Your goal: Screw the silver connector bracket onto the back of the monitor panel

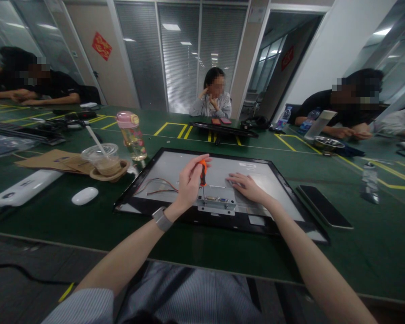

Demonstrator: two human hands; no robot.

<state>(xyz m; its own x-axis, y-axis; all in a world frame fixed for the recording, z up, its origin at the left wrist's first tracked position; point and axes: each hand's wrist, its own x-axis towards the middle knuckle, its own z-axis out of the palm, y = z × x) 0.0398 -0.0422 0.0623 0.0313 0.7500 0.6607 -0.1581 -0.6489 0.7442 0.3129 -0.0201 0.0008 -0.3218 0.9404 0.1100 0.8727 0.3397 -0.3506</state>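
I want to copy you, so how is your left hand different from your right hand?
The left hand is curled around an orange screwdriver held upright; the right hand lies flat and holds nothing. The left wrist wears a watch; the right wrist is bare. Both are over the monitor panel.

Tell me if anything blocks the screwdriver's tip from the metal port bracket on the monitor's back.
Nothing visible does. The left hand holds the orange-handled screwdriver upright, shaft pointing down at the silver metal port bracket. The right hand lies flat to its right, thin wires to its left, both clear.
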